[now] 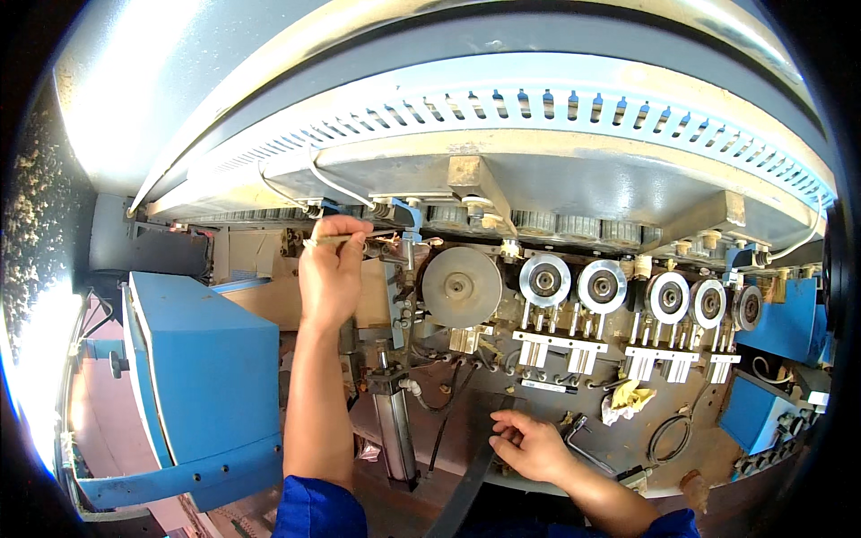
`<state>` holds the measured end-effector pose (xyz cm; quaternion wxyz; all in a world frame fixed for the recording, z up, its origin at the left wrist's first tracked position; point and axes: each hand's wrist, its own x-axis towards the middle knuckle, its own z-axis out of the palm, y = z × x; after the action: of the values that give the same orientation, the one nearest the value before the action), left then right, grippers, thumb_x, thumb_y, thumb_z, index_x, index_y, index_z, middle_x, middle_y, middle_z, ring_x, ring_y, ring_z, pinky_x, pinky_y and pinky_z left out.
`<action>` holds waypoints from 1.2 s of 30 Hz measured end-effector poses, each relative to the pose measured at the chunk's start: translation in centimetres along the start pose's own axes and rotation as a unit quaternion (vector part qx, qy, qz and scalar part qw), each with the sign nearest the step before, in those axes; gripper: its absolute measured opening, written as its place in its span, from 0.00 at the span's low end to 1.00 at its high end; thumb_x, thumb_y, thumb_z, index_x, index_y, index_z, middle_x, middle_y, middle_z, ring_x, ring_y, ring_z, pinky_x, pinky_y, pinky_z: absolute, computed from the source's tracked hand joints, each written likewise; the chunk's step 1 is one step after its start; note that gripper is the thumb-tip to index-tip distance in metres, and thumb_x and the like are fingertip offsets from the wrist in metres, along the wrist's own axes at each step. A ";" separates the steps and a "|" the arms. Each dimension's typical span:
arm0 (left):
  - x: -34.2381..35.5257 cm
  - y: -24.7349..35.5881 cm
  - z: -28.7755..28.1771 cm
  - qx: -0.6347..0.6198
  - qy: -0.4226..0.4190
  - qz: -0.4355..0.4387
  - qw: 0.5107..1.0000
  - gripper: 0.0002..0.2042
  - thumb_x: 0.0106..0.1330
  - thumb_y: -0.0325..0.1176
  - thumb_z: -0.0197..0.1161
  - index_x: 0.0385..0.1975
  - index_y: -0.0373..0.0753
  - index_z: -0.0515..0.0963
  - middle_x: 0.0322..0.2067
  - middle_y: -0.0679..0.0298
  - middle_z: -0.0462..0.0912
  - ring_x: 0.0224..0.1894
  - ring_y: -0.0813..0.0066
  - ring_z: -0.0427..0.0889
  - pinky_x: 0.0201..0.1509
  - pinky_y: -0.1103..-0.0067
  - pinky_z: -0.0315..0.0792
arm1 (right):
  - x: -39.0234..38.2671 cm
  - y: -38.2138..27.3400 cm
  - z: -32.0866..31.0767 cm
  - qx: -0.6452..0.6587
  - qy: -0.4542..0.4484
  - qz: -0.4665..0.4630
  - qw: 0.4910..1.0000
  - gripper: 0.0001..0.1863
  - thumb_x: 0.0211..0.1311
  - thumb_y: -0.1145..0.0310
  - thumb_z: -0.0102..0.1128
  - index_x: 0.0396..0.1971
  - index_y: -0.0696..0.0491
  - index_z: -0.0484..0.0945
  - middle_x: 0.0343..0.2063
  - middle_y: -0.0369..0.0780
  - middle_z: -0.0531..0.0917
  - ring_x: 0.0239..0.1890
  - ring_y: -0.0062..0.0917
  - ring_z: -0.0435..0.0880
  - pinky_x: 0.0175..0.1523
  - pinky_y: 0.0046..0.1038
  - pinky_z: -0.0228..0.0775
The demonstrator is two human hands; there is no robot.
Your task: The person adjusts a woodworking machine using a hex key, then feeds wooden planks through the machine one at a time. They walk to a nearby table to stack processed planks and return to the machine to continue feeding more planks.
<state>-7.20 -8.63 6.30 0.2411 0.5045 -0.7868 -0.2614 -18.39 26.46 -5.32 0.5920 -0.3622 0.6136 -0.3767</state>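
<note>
My left hand [330, 278] reaches far forward to the machine, left of a large grey disc wheel [461, 287]. Its thumb and fingers pinch a thin, light-coloured rod [334, 238] that lies crosswise; its exact kind does not show. Close by are a blue bracket [409, 219] and a block of metal fittings. My right hand [534, 446] hovers or rests near the front edge, loosely curled with fingertips apart. I see nothing in it. Beside its fingertips runs a dark flat bar [468, 491]; whether they touch cannot be told.
Several ringed rollers [544, 281] stand in a row on white-faced mounts. A metal cylinder [393, 430] rises between my arms. A marker pen [547, 386], crumpled yellow-white paper [630, 401] and a coiled cable [670, 438] lie to the right. A blue cabinet [211, 359] stands left.
</note>
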 end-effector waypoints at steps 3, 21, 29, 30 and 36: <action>0.9 0.5 -0.7 0.023 -0.039 -0.016 0.999 0.02 0.72 0.23 0.60 0.41 0.35 0.77 0.39 0.62 0.87 0.40 0.77 0.82 0.47 0.78 0.76 | -0.1 0.3 0.3 0.002 -0.001 -0.007 1.000 0.24 0.62 0.61 0.70 0.56 0.52 0.78 0.40 0.42 0.88 0.38 0.31 0.89 0.43 0.31 0.82; 0.2 -0.9 0.7 0.081 -0.058 -0.034 0.994 0.04 0.69 0.26 0.62 0.40 0.36 0.80 0.30 0.57 0.86 0.31 0.65 0.82 0.40 0.72 0.76 | -0.1 -0.2 -0.4 0.008 0.003 0.002 1.000 0.23 0.63 0.63 0.70 0.55 0.53 0.78 0.39 0.42 0.88 0.38 0.28 0.88 0.43 0.30 0.81; -1.2 -2.1 1.8 0.014 -0.045 -0.070 0.996 0.06 0.71 0.25 0.63 0.43 0.38 0.85 0.41 0.65 0.88 0.42 0.80 0.82 0.49 0.80 0.74 | 0.0 0.2 0.2 0.012 0.002 -0.005 1.000 0.23 0.63 0.64 0.71 0.56 0.54 0.78 0.39 0.41 0.88 0.36 0.26 0.88 0.42 0.28 0.81; -1.3 -3.1 2.2 -0.014 -0.025 -0.039 0.999 0.06 0.71 0.25 0.64 0.44 0.38 0.85 0.42 0.65 0.89 0.43 0.80 0.82 0.51 0.81 0.74 | -0.1 0.3 0.3 0.013 0.002 -0.009 1.000 0.23 0.63 0.66 0.71 0.56 0.55 0.78 0.39 0.41 0.88 0.36 0.24 0.87 0.43 0.27 0.81; -1.1 -3.9 2.4 -0.038 -0.006 -0.019 0.999 0.07 0.69 0.20 0.64 0.42 0.35 0.85 0.42 0.64 0.89 0.44 0.80 0.84 0.51 0.83 0.75 | -0.2 0.2 -0.2 -0.004 -0.006 0.012 1.000 0.23 0.64 0.68 0.71 0.57 0.56 0.77 0.39 0.40 0.87 0.36 0.20 0.86 0.44 0.24 0.80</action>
<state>-5.71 -8.56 1.78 0.2502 0.5086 -0.7678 -0.2986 -18.61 26.75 -5.37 0.5989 -0.3595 0.6157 -0.3648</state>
